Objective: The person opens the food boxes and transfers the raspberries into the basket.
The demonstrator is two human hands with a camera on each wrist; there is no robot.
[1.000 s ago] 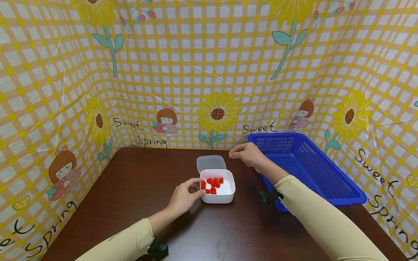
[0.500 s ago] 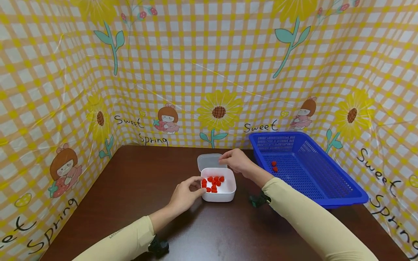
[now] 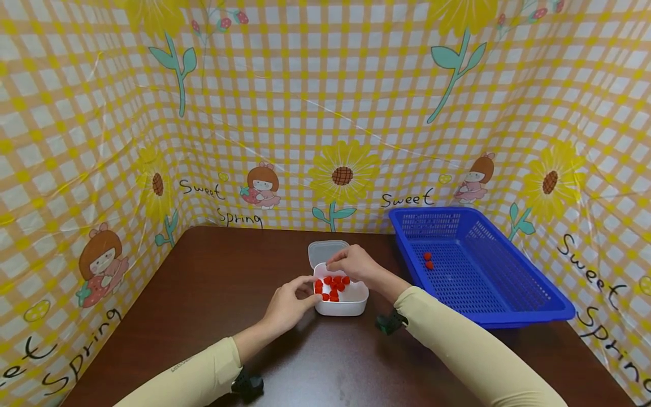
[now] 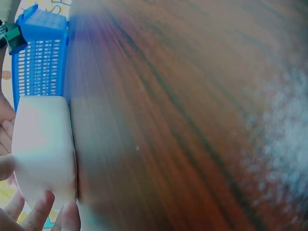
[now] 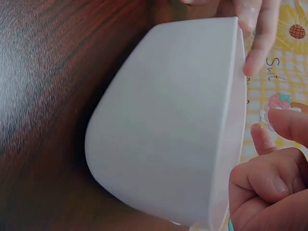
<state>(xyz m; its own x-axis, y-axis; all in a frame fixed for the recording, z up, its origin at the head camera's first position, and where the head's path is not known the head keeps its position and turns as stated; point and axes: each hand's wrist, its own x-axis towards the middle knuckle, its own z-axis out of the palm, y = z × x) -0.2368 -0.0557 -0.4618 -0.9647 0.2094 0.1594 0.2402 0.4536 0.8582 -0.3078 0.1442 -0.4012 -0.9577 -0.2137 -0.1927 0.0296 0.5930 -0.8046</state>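
Note:
A small white plastic box (image 3: 342, 308) stands in the middle of the table with several small red pieces (image 3: 338, 282) inside, too small to name exactly. My left hand (image 3: 289, 305) holds the box by its left side, fingers and thumb at its wall and rim. Over the box's back part is my right hand (image 3: 360, 265). In the right wrist view that hand (image 5: 272, 178) has thumb and forefinger slightly apart and its other fingers curled in, nothing visible between them. Behind the box lies a translucent lid (image 3: 324, 249), partly covered by the right hand.
A blue perforated basket (image 3: 508, 299) stands on the right of the brown table (image 3: 218, 265). Two red pieces (image 3: 428, 260) lie at its left inside. A checked, flower-printed cloth (image 3: 285, 124) surrounds the table at the back and sides.
My right hand has moved left and down from beside the basket to over the box, uncovering two red pieces in the basket. The left hand has stayed at the box.

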